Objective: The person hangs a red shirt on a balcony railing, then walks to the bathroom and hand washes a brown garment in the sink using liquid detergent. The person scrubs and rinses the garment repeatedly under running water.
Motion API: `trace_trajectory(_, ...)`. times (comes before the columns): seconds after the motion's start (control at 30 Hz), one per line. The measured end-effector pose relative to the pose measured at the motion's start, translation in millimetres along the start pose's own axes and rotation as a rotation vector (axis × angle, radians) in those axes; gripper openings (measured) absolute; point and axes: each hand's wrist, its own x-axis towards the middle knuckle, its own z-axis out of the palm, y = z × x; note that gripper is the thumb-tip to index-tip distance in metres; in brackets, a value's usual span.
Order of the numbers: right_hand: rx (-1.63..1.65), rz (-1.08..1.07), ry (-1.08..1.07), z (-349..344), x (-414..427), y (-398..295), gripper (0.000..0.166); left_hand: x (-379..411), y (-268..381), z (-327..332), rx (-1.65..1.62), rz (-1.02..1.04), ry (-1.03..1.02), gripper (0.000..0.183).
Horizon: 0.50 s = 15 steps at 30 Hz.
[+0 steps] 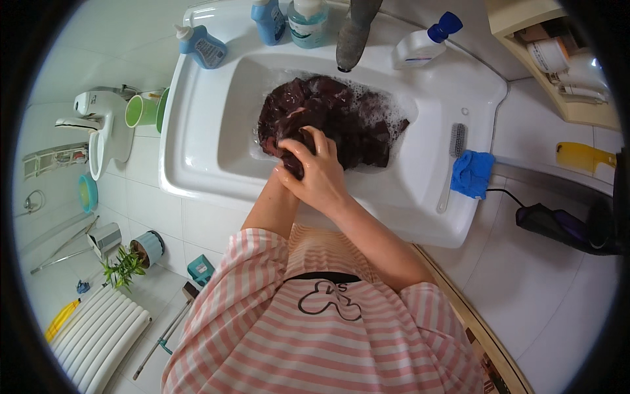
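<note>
A wet, dark maroon cloth (354,133) lies bunched in soapy water in the white sink basin (241,118). My right hand (317,172) has its fingers curled over a fold of this cloth, at the near side of the heap. From the left, my left forearm (270,207) reaches to the same spot. The cloth and my right hand cover most of my left hand, so its grip is hidden. Suds float around the cloth, mostly on the right. The dark faucet (352,44) hangs over the far side of the basin.
Blue bottles (209,51), a clear pump bottle (307,24) and a white bottle with a blue cap (421,47) stand on the sink's back rim. On the right rim lie a brush (457,143) and a blue cloth (472,173). A wooden shelf (546,93) juts out at upper right.
</note>
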Motion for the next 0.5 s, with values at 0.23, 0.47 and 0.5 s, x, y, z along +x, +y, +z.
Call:
trace_trajectory(0.23,0.258,0.118,0.19,26,14,52,0.018,0,-16,15,0.055,0.13,0.109,0.041)
trace_trajectory(0.47,0.198,0.287,0.167,21,38,48,0.023,1,-31,38,0.198,0.098,0.281,0.036)
trace_trajectory(0.5,0.133,0.305,0.172,21,44,51,0.022,-6,-26,49,0.154,0.127,0.296,0.034)
